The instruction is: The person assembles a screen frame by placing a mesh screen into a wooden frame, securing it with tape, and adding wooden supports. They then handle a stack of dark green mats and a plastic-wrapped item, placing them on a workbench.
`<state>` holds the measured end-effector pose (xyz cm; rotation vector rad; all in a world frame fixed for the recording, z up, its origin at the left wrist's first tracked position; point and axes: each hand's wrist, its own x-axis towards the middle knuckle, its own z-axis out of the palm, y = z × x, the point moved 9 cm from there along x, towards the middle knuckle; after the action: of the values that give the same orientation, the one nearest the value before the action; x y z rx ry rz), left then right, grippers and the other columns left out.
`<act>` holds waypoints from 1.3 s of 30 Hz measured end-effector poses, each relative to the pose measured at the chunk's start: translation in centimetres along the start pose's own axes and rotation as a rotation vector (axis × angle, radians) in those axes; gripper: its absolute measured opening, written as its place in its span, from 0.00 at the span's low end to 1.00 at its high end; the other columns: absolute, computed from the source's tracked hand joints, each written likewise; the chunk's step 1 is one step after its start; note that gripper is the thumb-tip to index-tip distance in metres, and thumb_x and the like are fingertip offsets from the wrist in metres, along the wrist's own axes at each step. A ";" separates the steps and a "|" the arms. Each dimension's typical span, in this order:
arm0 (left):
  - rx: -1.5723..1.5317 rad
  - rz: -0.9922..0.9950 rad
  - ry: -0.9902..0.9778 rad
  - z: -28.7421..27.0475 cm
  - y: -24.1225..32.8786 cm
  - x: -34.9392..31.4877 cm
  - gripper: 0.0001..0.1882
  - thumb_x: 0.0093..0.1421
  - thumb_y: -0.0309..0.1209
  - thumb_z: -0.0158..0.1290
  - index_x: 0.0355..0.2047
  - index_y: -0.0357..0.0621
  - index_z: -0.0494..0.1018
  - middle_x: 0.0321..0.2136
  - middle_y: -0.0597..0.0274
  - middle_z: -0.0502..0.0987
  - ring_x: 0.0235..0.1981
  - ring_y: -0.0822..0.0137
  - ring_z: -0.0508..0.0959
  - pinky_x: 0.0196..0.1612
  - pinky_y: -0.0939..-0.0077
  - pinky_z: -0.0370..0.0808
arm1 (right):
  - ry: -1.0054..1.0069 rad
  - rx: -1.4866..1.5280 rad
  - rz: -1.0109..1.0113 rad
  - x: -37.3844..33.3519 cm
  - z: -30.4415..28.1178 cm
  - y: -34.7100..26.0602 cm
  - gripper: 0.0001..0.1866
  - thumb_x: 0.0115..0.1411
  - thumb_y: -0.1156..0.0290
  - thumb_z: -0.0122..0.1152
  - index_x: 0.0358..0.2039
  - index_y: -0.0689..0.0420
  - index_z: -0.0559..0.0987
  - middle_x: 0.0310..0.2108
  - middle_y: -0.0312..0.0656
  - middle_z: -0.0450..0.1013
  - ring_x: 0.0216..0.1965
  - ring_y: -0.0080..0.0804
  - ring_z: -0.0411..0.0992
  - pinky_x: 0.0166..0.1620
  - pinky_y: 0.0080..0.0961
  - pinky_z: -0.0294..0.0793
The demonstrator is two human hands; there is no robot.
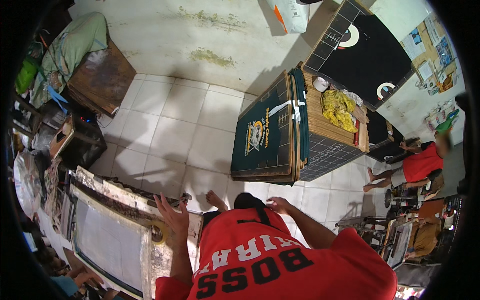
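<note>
My left hand, fingers spread, rests on the wood-framed mesh printing screen, beside a tape roll. The frame's long axis runs down-left from it. My right hand lies loosely open at my knee, farther away.

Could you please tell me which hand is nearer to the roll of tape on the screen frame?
Left. The left hand rests right beside the roll of tape, while the right hand is far off, over the red shirt.

Red shirt with black lettering; dark green printed cloth; yellow rag.
</note>
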<state>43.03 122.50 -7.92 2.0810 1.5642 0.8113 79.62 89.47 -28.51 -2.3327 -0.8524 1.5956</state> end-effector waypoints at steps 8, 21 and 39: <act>0.033 -0.145 -0.104 4.4 -5.9 9.9 0.40 0.55 0.25 0.59 0.69 0.45 0.58 0.70 0.38 0.50 0.69 0.35 0.55 0.68 0.46 0.61 | 0.046 -0.082 -0.077 5.2 -9.3 -7.9 0.31 0.61 0.46 0.60 0.54 0.61 0.77 0.45 0.54 0.79 0.46 0.46 0.78 0.48 0.39 0.77; 0.012 -0.368 -0.661 22.4 -18.5 8.3 0.29 0.44 0.35 0.69 0.45 0.32 0.76 0.38 0.45 0.80 0.40 0.44 0.79 0.48 0.53 0.75 | 0.323 -0.043 -0.125 21.9 -29.4 -21.4 0.28 0.60 0.48 0.63 0.52 0.56 0.79 0.40 0.54 0.80 0.44 0.49 0.80 0.49 0.38 0.79; -0.265 -0.786 -0.884 30.1 -19.9 48.3 0.28 0.65 0.34 0.57 0.63 0.42 0.65 0.49 0.51 0.77 0.45 0.57 0.81 0.40 0.59 0.80 | 0.521 0.574 0.664 17.5 -18.0 -15.7 0.22 0.59 0.51 0.62 0.43 0.57 0.83 0.29 0.44 0.81 0.23 0.32 0.80 0.32 0.30 0.81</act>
<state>58.43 175.02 -33.14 1.1618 1.4250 -0.1791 94.80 114.86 -27.91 -2.4775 0.4765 1.0691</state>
